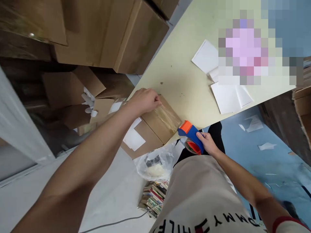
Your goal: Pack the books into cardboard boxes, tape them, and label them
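Note:
A small brown cardboard box (155, 124) lies at the table's near edge, with a strip of shiny clear tape (167, 116) across its top. My left hand (147, 100) rests at the far end of this box with curled, closed fingers; whatever they pinch is hidden. Wrapped round the handle of a blue and orange tape dispenser (191, 134) is my right hand (206, 142). The dispenser's orange head is at the box's near right end, close to the tape. A roll sits on its red hub. White paper (134, 136) lies on cardboard left of the box.
White sheets (225, 97) lie on the pale table (179, 64). Large cartons (97, 32) are stacked on the left, above an open carton (65, 87). Below the table edge are a clear plastic bag (155, 165) and a stack of books (152, 197). Paper scraps (255, 123) litter the blue floor.

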A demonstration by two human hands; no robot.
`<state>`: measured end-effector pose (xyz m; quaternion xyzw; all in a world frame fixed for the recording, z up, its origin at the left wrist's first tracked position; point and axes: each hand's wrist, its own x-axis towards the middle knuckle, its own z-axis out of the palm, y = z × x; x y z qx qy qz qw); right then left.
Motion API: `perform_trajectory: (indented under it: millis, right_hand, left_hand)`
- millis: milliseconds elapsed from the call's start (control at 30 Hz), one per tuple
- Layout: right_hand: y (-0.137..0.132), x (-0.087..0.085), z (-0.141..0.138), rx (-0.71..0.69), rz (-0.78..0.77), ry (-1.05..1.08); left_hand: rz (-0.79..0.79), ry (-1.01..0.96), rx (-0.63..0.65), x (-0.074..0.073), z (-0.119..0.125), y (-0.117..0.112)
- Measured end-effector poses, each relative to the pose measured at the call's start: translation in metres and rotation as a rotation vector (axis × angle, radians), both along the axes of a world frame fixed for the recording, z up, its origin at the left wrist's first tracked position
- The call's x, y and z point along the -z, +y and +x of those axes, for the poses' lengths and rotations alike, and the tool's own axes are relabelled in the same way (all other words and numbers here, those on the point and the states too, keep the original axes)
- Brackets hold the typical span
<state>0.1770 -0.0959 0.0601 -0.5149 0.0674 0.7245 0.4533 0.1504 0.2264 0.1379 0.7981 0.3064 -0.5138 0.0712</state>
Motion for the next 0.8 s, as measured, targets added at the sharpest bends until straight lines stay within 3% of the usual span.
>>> perform_trajectory:
  millis: [200,400,500,600,700,800]
  right_hand:
    - [0.014,-0.002,-0.029,-0.001,-0.051,0.096]
    - [0.012,-0.002,-0.035,-0.009,-0.056,0.082]
    - [0.010,0.000,-0.033,-0.002,-0.062,0.101]
    - [0.010,0.001,-0.027,0.002,-0.050,0.147]
    - [0.013,0.001,-0.022,-0.012,-0.028,0.189]
    - [0.026,0.001,-0.012,-0.041,-0.018,0.192]
  left_hand:
    - [0.067,0.010,0.168,0.005,-0.015,-0.019]
    - [0.060,-0.283,0.168,-0.018,-0.019,-0.036]
    - [-0.129,-0.342,0.185,-0.038,-0.036,-0.035]
    - [-0.356,-0.359,0.316,-0.056,-0.065,-0.037]
    - [-0.367,-0.406,0.431,-0.064,-0.091,-0.039]
    - [-0.327,-0.471,0.406,-0.061,-0.102,-0.028]
